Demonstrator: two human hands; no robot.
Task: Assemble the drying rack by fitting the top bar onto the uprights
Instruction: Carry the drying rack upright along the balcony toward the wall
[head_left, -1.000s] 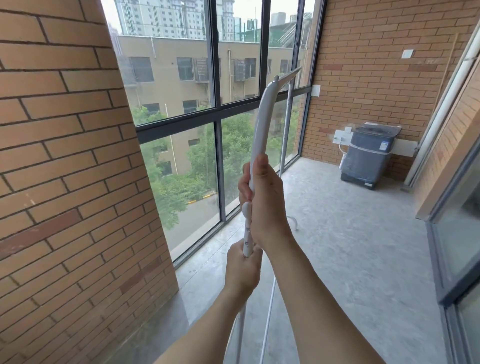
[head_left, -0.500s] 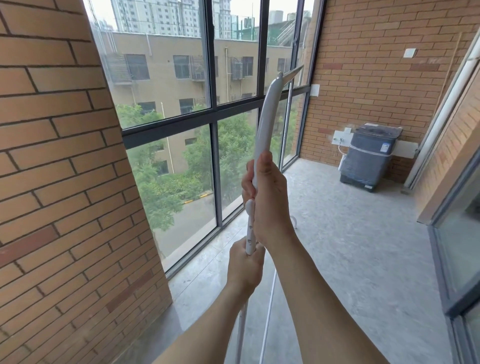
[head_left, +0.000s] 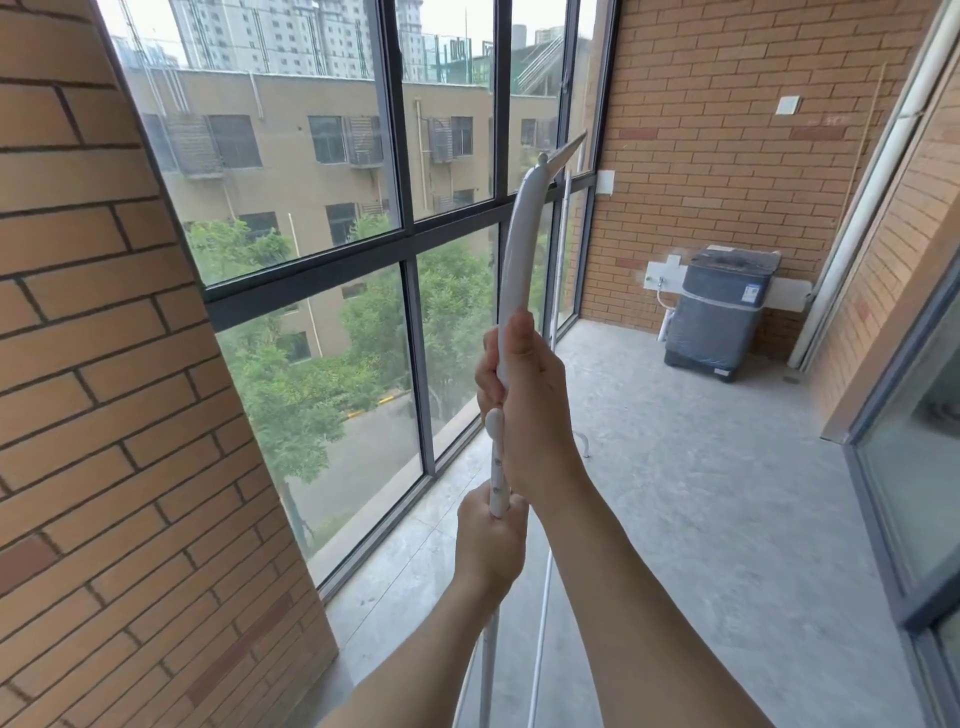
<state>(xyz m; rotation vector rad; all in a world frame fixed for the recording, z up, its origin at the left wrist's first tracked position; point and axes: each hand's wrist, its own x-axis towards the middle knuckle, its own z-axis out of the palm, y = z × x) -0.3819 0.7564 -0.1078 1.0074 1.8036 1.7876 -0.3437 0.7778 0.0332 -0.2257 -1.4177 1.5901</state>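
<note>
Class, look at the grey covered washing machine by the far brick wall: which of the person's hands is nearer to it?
Right. The right hand grips the white top bar higher, towards the washing machine; the left hand sits lower, nearer the camera.

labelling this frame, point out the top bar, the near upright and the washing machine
top bar (head_left: 519, 244): head view, on its white curved middle
near upright (head_left: 497, 467): head view, between the two hands
washing machine (head_left: 719, 312): head view, on its wrapped front

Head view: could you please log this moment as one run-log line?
right hand: grips top bar | left hand: grips upright just below | bar's far end: raised toward window
</note>
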